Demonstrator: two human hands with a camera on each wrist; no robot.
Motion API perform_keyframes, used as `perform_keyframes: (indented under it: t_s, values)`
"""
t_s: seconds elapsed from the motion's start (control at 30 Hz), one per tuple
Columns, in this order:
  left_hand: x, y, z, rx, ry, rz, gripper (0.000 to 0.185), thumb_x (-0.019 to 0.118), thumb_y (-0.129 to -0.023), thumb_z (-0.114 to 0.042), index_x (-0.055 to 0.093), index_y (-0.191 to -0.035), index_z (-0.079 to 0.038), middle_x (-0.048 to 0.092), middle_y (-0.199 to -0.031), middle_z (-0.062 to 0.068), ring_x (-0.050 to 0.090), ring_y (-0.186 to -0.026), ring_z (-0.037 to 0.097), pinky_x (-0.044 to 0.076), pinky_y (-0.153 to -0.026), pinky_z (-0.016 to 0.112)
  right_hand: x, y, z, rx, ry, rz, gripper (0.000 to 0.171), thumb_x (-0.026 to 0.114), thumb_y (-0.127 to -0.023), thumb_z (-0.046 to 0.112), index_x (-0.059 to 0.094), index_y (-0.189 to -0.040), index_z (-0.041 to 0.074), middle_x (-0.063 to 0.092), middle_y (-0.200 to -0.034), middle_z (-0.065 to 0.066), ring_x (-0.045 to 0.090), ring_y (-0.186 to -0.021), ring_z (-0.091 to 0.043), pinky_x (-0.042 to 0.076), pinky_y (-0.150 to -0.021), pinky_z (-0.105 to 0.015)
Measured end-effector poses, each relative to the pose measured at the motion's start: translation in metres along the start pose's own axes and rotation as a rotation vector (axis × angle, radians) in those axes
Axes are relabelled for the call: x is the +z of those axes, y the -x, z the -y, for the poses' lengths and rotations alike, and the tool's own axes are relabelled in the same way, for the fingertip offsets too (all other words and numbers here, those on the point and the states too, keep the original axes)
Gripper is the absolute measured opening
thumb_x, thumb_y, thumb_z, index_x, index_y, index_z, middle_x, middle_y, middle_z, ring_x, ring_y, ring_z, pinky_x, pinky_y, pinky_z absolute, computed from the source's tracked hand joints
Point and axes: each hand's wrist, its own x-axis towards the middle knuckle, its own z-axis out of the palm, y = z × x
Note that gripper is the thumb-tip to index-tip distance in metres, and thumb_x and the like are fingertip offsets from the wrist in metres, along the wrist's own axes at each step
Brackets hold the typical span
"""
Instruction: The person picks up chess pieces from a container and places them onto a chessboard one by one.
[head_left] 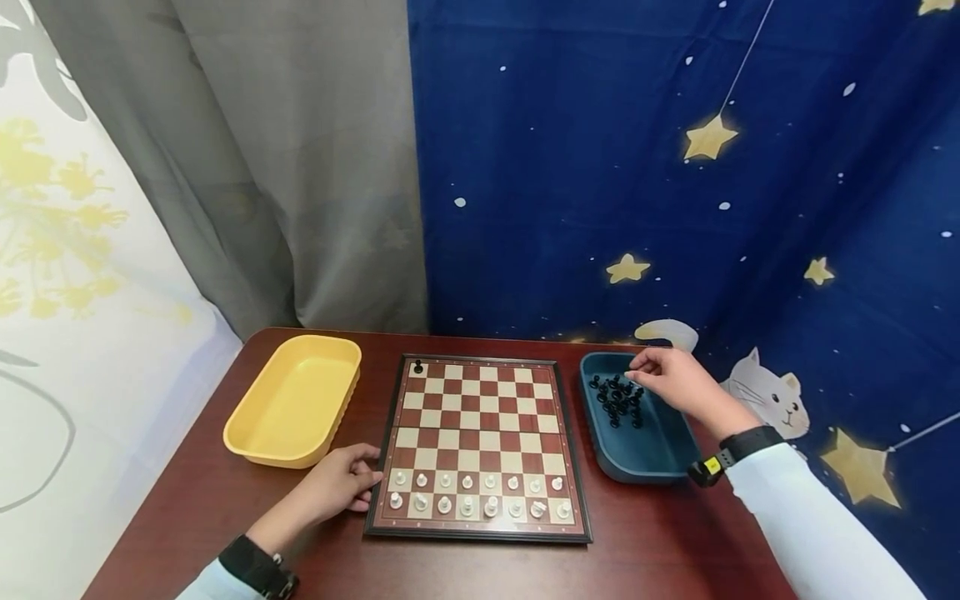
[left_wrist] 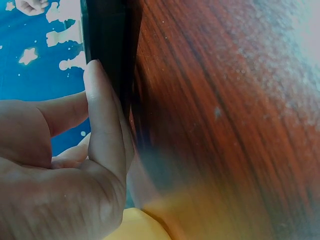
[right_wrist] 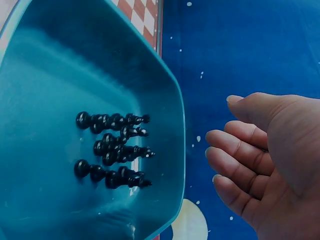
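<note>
A chessboard (head_left: 480,437) lies on the table with white chess pieces (head_left: 467,504) in two rows along its near side. One black chess piece (head_left: 418,367) stands at its far left corner. My left hand (head_left: 341,482) rests at the board's left edge; in the left wrist view its fingertips touch the dark side of the board. Over the blue bin (head_left: 652,467), my right hand (head_left: 667,375) hovers with fingers loosely bent and nothing between them. Below it, several black chess pieces (right_wrist: 115,150) are clustered in the bin.
Left of the board stands a yellow bin (head_left: 300,408) with nothing in it. The reddish-brown table (head_left: 637,542) extends in front of the board. A grey curtain (head_left: 345,167) and a blue star-patterned curtain (head_left: 555,167) hang behind the table's far edge.
</note>
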Motion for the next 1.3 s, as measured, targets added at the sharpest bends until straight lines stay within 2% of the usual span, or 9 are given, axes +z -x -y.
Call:
perform_keyframes:
  t_s: [0.13, 0.37, 0.67, 0.93, 1.13, 1.3]
  values:
    - [0.0, 0.0, 0.0, 0.001, 0.004, -0.002, 0.036, 0.072, -0.106, 0.0, 0.062, -0.14, 0.009, 0.066, -0.086, 0.01, 0.069, -0.068, 0.02, 0.067, -0.059, 0.037, 0.001, -0.003, -0.006, -0.004, 0.013, 0.005, 0.016, 0.074, -0.108, 0.018, 0.076, -0.115, 0.004, 0.075, -0.101, -0.006, 0.068, -0.089, -0.021, 0.058, -0.073, -0.034]
    - [-0.002, 0.001, 0.006, 0.023, 0.03, 0.006, 0.038, 0.071, -0.105, 0.001, 0.06, -0.14, 0.012, 0.066, -0.085, 0.01, 0.068, -0.068, 0.019, 0.068, -0.06, 0.038, 0.008, -0.013, -0.019, 0.005, 0.064, 0.034, 0.016, 0.073, -0.107, 0.01, 0.075, -0.117, -0.003, 0.077, -0.101, -0.01, 0.072, -0.092, -0.026, 0.061, -0.076, -0.043]
    - [-0.003, 0.002, 0.007, -0.016, 0.025, -0.019, 0.038, 0.072, -0.105, 0.001, 0.061, -0.141, 0.01, 0.066, -0.085, 0.01, 0.068, -0.068, 0.021, 0.068, -0.06, 0.038, 0.021, -0.03, -0.043, -0.022, 0.202, 0.043, 0.02, 0.078, -0.1, 0.003, 0.076, -0.117, -0.009, 0.077, -0.097, -0.012, 0.073, -0.088, -0.026, 0.065, -0.08, -0.052]
    - [-0.006, 0.004, 0.007, 0.021, 0.021, -0.002, 0.039, 0.071, -0.105, 0.001, 0.06, -0.14, 0.013, 0.066, -0.082, 0.009, 0.069, -0.066, 0.02, 0.067, -0.058, 0.037, 0.025, -0.047, -0.044, -0.01, 0.301, 0.051, 0.018, 0.08, -0.1, 0.008, 0.08, -0.114, -0.004, 0.078, -0.1, -0.014, 0.071, -0.084, -0.025, 0.063, -0.078, -0.052]
    - [-0.003, 0.004, 0.002, 0.019, 0.036, 0.001, 0.039, 0.071, -0.105, 0.0, 0.059, -0.14, 0.013, 0.066, -0.083, 0.009, 0.069, -0.066, 0.019, 0.067, -0.058, 0.037, 0.033, -0.057, -0.043, 0.039, 0.385, 0.102, 0.008, 0.082, -0.099, 0.012, 0.082, -0.097, 0.005, 0.073, -0.085, -0.004, 0.062, -0.071, -0.021, 0.056, -0.066, -0.042]
    - [0.0, 0.003, 0.0, 0.017, 0.046, 0.011, 0.039, 0.071, -0.106, 0.0, 0.059, -0.141, 0.013, 0.066, -0.084, 0.009, 0.068, -0.067, 0.019, 0.067, -0.058, 0.036, 0.036, -0.053, -0.042, 0.065, 0.404, 0.118, 0.013, 0.08, -0.099, 0.011, 0.078, -0.087, 0.009, 0.066, -0.074, -0.002, 0.058, -0.065, -0.021, 0.05, -0.059, -0.039]
